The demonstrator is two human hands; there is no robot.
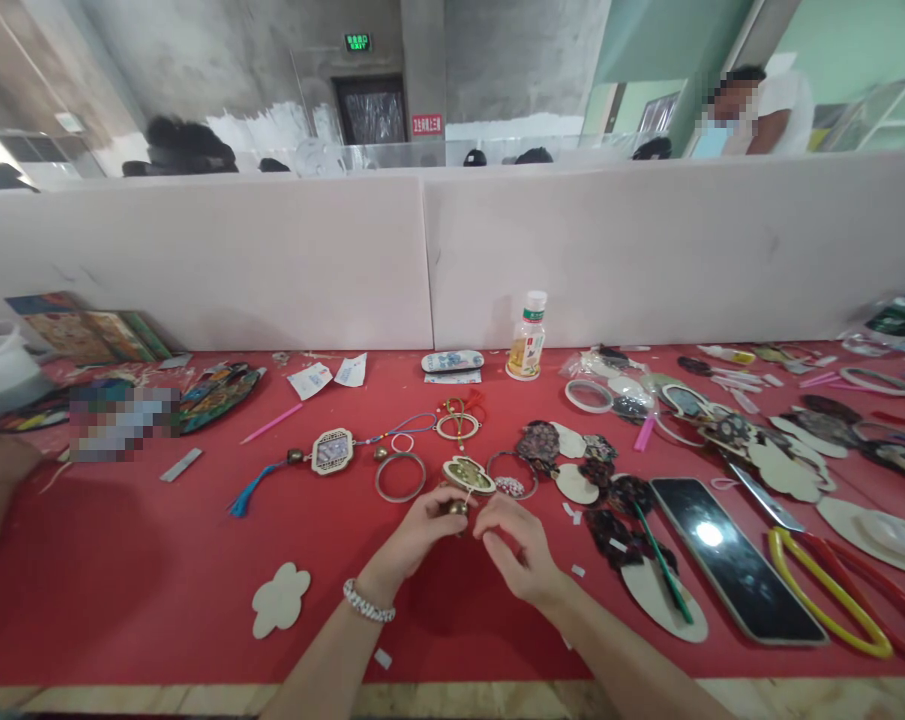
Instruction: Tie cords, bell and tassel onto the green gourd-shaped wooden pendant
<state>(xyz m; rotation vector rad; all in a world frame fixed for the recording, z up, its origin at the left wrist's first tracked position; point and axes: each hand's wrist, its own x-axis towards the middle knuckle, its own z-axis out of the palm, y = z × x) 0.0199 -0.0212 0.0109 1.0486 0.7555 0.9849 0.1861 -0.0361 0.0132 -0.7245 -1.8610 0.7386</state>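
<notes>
Near the middle of the red table, my left hand (426, 530) pinches a small brass bell (458, 508) below an oval pendant (468, 475) with a pale rim. Curled close to the bell's right side is my right hand (518, 548), its fingers bent; whether it holds a thread or anything small cannot be made out. A metal ring (400, 478) lies just left of the pendant, and another ring with a red and gold cord (458, 427) is beyond it. Farther left rests a framed pendant (332, 452) with a blue tassel (249, 490).
A phone (729, 560), yellow-handled scissors (827, 600), a knife (765, 497) and dark flower-shaped pieces (540, 443) crowd the right side. A bottle (527, 340) stands behind. Left lies a pale flower-shaped piece (280, 600); another person's arm (6, 480) rests at the left edge.
</notes>
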